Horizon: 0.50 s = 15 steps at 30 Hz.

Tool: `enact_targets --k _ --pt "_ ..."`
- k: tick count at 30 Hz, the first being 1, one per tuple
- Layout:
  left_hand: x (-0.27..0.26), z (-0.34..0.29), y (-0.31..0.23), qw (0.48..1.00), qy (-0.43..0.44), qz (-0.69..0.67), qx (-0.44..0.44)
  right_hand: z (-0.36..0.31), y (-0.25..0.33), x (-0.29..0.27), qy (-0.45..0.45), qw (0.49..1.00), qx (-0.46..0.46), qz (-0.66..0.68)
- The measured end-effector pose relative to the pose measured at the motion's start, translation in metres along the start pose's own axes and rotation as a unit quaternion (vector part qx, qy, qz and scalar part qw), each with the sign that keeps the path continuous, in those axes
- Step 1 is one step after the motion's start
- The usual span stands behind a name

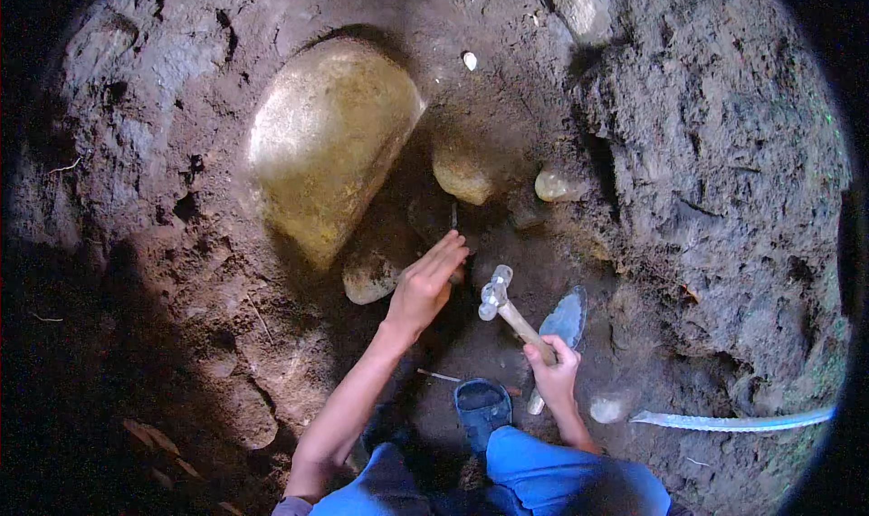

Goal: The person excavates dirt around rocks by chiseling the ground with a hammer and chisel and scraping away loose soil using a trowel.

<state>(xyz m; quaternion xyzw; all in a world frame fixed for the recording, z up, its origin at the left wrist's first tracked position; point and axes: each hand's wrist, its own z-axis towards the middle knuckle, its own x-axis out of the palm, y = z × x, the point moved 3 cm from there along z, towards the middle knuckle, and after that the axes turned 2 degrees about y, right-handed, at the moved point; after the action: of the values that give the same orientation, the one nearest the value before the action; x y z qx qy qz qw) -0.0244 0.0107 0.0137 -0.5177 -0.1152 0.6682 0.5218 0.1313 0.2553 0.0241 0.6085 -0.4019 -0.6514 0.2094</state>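
Note:
My left hand (pixel 425 288) reaches forward into a dark hollow between stones, its fingers closed together. From the fingertips sticks a thin metal rod (pixel 454 215), pointing away from me toward a yellowish stone (pixel 463 174); its lower part is hidden by the hand. My right hand (pixel 557 371) is wrapped round the wooden handle of a hammer (pixel 523 324). The metal hammer head is up in the air, to the right of my left hand and apart from the rod. Just beyond my right hand lies a trowel (pixel 566 315) with a pointed blade, partly covered by that hand.
A big smooth boulder (pixel 330 145) bulges from the earth at far left. A flat stone (pixel 369 276) and a small rounded one (pixel 554 186) sit around the hollow. Rough earth walls (pixel 724 154) rise on both sides. A pale strip (pixel 733 421) lies at right, near my shoe (pixel 482 412).

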Motion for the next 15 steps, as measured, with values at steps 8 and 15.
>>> enact_targets --k 8,15 --pt "-0.002 0.007 0.001 0.999 -0.017 -0.039 0.018 0.001 0.003 0.001 0.003 1.000 -0.022 -0.013" --pt "-0.002 0.004 0.000 0.997 0.011 -0.075 -0.021 0.003 0.010 0.003 -0.005 1.000 -0.017 0.002"
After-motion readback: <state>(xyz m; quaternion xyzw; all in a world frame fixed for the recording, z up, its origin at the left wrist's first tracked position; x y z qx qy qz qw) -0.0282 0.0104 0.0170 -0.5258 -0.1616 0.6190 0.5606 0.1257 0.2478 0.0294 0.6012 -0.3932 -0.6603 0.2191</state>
